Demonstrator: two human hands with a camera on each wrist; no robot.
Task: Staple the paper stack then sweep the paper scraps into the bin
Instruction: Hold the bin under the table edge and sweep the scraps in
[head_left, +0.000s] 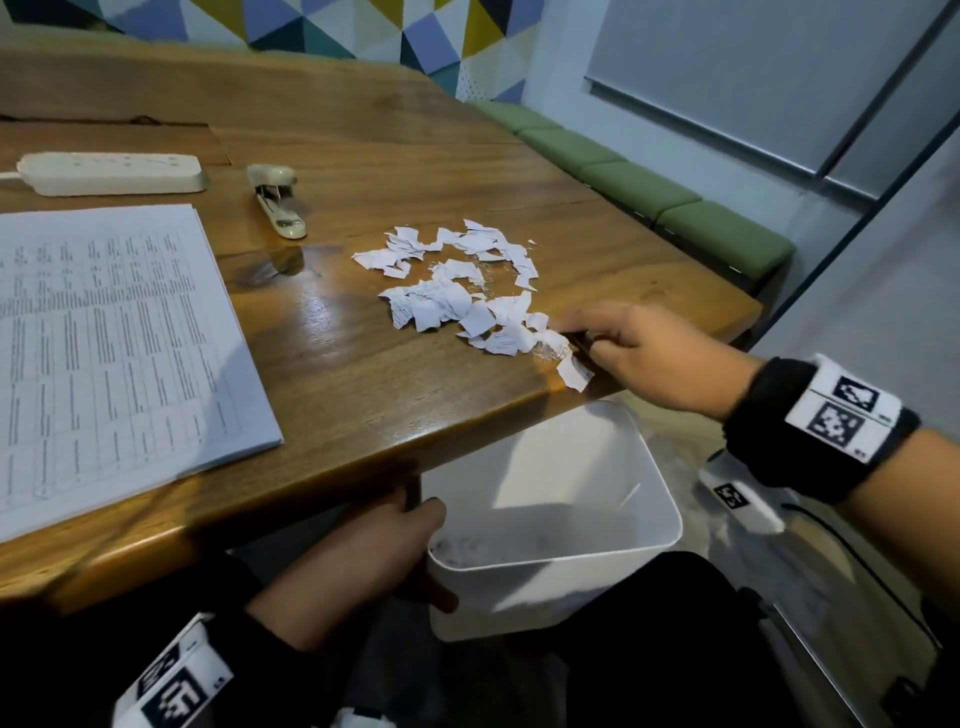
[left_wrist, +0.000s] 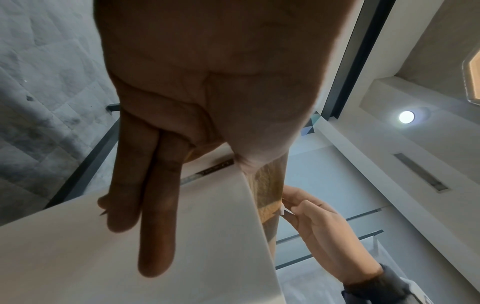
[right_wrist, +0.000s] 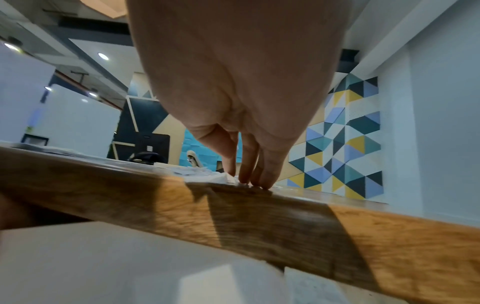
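Observation:
Torn white paper scraps lie piled on the wooden table near its right front corner; one scrap hangs over the edge. My right hand rests its straight fingertips on the nearest scraps at that edge. Below the edge, my left hand holds the white bin, thumb over the rim and fingers flat on the outer wall. A few scraps lie in the bin's bottom. The printed paper stack lies at the left, with the beige stapler behind it.
A white power strip sits at the back left. A green cushioned bench runs along the table's far right side below a patterned wall. My lap is under the bin.

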